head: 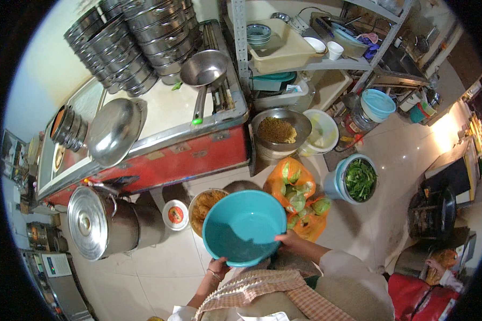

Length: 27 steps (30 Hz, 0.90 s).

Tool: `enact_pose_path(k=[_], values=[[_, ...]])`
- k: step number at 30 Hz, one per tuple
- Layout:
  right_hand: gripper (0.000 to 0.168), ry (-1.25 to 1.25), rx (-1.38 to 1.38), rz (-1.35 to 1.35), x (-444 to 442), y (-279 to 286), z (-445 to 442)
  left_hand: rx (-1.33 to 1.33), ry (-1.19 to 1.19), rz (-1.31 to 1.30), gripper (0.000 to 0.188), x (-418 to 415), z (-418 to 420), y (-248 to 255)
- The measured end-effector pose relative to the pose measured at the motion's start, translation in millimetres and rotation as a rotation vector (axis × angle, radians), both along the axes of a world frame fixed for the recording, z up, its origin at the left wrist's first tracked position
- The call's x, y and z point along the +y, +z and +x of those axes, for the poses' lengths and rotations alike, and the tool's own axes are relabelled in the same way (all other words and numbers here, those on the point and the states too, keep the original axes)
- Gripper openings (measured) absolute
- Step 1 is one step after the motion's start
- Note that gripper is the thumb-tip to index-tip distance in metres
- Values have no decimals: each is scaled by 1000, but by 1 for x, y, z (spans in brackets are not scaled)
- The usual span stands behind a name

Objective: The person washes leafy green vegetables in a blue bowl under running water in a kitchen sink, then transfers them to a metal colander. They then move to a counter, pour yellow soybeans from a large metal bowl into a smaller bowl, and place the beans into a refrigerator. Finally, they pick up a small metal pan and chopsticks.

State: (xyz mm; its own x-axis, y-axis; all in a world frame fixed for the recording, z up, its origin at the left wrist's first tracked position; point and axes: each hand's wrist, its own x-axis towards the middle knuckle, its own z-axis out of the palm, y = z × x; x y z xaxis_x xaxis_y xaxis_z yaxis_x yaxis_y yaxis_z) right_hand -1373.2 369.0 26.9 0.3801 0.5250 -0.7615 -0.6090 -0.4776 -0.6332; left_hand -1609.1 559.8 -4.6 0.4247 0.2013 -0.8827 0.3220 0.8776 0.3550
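Observation:
A large turquoise plastic basin [245, 224] is held in front of my body, its open top facing up. My left hand [219, 268] grips its near-left rim, with a bracelet on the wrist. My right hand [291, 240] has hold of the rim on the right side. The basin's inside shows a shadow across the bottom and no solid contents. Partly hidden behind it stands a tub of brown shredded food [206, 206]. Orange plastic bags with green vegetables [297, 196] lie on the floor just beyond my right hand.
A lidded steel stockpot [86, 224] and a white lidded bucket [176, 215] stand left. Ahead, a red-fronted counter [176, 156] carries stacked steamers [156, 36] and a saucepan [205, 70]. Rightward are a bucket of leafy greens [360, 180] and a steel bowl of yellow-brown food [277, 130].

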Motion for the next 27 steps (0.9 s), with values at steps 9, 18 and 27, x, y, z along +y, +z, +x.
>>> enact_pose_path(k=[9,18,27], values=[[52,-521,82,93,7,-136,294,167,144,-131,28,-1,108,4],[30,-877,132,-71,120,-169,373,303,-73,-46,42,1,179,14],[32,-470,-417,-27,-61,-121,408,299,-250,49,41,2,265,-2]])
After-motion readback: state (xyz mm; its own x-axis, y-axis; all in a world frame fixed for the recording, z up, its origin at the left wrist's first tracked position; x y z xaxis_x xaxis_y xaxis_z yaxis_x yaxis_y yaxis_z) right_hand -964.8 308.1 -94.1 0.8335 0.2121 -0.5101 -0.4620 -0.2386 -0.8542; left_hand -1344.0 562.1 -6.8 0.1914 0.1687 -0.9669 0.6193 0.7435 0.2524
